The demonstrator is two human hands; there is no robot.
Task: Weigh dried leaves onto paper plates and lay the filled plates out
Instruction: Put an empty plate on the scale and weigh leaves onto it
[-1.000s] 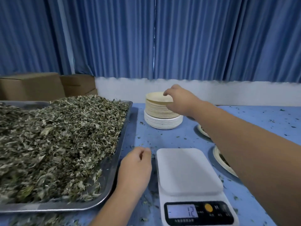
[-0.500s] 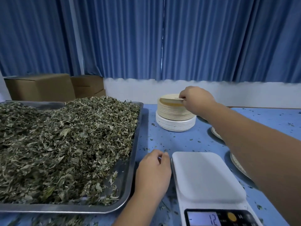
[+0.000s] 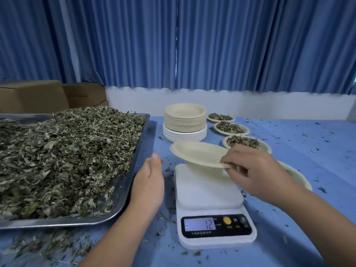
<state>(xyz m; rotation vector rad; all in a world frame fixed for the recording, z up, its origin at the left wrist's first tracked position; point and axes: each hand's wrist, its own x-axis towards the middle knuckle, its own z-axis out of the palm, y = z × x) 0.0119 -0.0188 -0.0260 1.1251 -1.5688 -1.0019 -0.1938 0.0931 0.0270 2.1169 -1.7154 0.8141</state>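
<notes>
My right hand (image 3: 254,170) pinches the near rim of an empty cream paper plate (image 3: 196,153), holding it tilted just above the white digital scale (image 3: 208,191), whose display (image 3: 200,224) reads 12. My left hand (image 3: 149,180) rests loosely curled and empty between the scale and the steel tray (image 3: 133,176). The tray carries a deep heap of dried leaves (image 3: 63,155). Behind the scale stands the stack of paper plates (image 3: 184,122). Three leaf-filled plates (image 3: 244,142) lie in a row to its right; another plate (image 3: 296,175) is partly hidden by my right wrist.
The blue table (image 3: 308,143) is littered with leaf crumbs, thickest at the front left. Cardboard boxes (image 3: 38,97) stand behind the tray. A white wall and blue curtains close off the far side.
My right hand lifted the top plate off the stack and brought it back toward me, over the scale. My left hand stayed beside the tray. The view shifted, revealing the filled plates.
</notes>
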